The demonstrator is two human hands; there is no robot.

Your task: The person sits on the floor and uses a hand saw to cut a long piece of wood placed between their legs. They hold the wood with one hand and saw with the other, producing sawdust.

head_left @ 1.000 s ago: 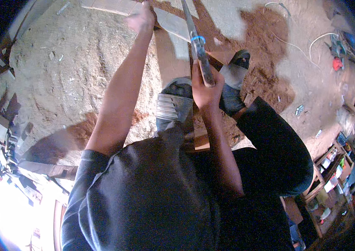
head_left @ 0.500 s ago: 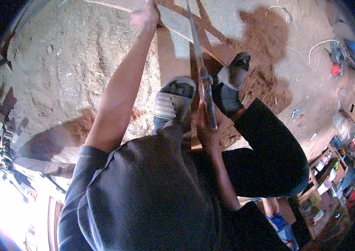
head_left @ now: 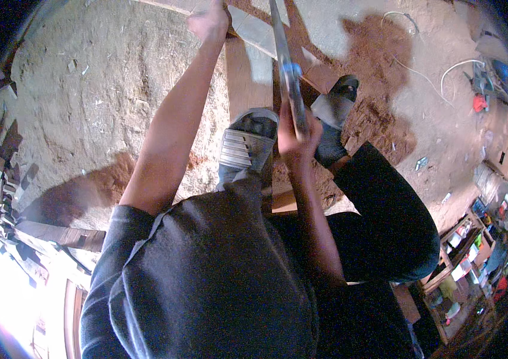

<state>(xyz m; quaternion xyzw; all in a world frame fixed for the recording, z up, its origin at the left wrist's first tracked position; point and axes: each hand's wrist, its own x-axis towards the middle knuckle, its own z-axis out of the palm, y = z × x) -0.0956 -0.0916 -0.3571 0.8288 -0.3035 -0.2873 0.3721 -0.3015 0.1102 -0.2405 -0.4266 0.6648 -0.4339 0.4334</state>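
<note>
My right hand (head_left: 297, 142) is closed round the handle of a handsaw (head_left: 282, 45), whose long blade points away from me past the top edge. A pale wooden board (head_left: 252, 31) slants across the top of the view, beside the blade. At the board's left part my left hand (head_left: 209, 23) is closed on it, arm outstretched; its fingertips are partly hidden and slightly blurred. Under the slanting board lies a wooden plank (head_left: 248, 84) running toward me, with my left sandalled foot (head_left: 246, 140) on it. Where the blade meets wood I cannot tell.
My right foot (head_left: 334, 110) stands right of the saw. Reddish sawdust (head_left: 379, 66) covers the dirt floor around it. A pale cable (head_left: 445, 78) curls at the right. Shelves of clutter (head_left: 466, 245) stand at the lower right; wood offcuts (head_left: 2, 185) lie far left.
My right hand has pushed the handsaw forward, away from my body. My left hand stays at nearly the same place on the board.
</note>
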